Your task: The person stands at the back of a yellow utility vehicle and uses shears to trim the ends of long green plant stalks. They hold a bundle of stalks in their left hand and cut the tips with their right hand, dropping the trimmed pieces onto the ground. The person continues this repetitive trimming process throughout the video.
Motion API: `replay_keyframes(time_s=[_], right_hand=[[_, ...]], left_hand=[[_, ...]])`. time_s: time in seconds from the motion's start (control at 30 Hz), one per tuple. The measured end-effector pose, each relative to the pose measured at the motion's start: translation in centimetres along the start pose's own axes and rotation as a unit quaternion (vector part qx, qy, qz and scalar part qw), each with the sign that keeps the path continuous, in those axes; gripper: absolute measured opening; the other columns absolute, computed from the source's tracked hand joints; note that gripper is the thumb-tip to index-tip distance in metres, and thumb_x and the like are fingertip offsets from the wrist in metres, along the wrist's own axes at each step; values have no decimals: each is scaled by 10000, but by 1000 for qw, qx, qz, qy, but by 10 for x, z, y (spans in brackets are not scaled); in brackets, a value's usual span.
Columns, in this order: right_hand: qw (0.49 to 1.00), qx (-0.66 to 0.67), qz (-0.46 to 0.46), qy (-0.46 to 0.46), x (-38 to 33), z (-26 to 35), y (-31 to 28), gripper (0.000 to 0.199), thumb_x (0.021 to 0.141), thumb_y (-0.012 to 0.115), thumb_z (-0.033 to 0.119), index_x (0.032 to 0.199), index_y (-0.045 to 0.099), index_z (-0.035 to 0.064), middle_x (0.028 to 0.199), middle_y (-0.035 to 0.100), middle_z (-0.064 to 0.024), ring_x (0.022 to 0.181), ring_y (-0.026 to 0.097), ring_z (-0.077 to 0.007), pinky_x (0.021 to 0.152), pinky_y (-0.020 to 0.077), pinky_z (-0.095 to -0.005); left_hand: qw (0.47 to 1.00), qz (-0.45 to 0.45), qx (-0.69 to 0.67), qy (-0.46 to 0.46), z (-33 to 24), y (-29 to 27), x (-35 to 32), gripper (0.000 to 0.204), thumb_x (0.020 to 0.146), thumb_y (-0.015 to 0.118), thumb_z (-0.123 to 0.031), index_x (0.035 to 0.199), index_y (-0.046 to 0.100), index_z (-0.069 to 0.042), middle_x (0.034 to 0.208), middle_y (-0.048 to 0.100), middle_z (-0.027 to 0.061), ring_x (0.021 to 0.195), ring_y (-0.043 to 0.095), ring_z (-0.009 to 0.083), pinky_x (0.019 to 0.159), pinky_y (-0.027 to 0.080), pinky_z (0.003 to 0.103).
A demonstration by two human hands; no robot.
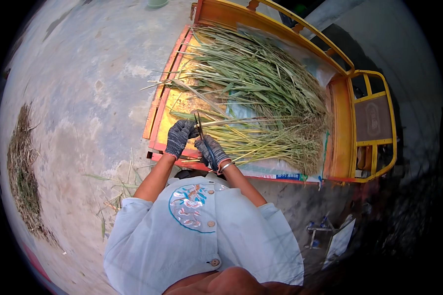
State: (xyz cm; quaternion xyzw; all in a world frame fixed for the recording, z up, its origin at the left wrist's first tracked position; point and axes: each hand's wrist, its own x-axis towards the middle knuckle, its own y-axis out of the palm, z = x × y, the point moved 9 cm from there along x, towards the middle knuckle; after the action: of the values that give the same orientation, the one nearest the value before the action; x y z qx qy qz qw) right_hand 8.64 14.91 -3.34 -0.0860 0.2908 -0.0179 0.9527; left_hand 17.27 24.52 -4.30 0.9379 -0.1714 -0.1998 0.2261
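A: What are the hands doing?

B: Both wear dark knit gloves. The left hand [180, 137] is curled shut around the cut ends of some green stalks [241, 123]. The right hand [210, 151] is closed on the handles of a pair of scissors [200, 127], whose blades point up and away from the fingers, just beside the left fingertips.

A: Where does the bundle lie?

B: It runs out to the right of the fingers, across the bed of an orange cart [174, 105], and joins a large heap of the same stalks beyond the fingertips. A plastic sheet [275, 169] lies under the heap.

A: Anything in the way?

B: Only the heap itself, crowding the space right of the blades. Behind the wrists is the person's pale blue shirt [202, 231]. Far left of the hands, a strip of dry cuttings [22, 172] lies on the concrete ground [83, 98].
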Motion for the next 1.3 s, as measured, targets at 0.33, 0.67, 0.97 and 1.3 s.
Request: replay_keyframes(time_s=[0.33,0.67,0.97,1.3], right_hand=[[980,-78,-139,-121,-5,15,-5,260,780,637,273,864,503,66,725,555,-128,669,556,-280,621,448,-363],[987,-87,-70,-119,-6,1,-8,335,757,656,306,923,521,49,767,584,-139,707,585,-239,649,462,-342],[862,473,-177,45,0,-85,-88,129,870,529,218,832,439,134,602,495,-26,462,477,-124,375,391,-271],[959,210,-111,154,-25,-133,-99,173,849,575,251,927,506,113,622,520,-5,488,478,-93,451,395,-234]], left_hand=[[995,-31,71,56,5,-12,-2,121,843,553,-55,926,561,33,820,603,104,730,621,185,652,554,315],[990,-119,61,33,7,-33,14,106,822,583,-87,832,531,5,830,598,139,656,616,232,590,561,344],[970,-97,-174,-137,18,-20,3,174,853,527,-185,926,485,-33,894,597,167,669,626,289,591,566,396],[742,38,659,116,-31,45,6,205,727,642,-227,842,655,-58,808,600,129,750,570,287,686,453,390]])
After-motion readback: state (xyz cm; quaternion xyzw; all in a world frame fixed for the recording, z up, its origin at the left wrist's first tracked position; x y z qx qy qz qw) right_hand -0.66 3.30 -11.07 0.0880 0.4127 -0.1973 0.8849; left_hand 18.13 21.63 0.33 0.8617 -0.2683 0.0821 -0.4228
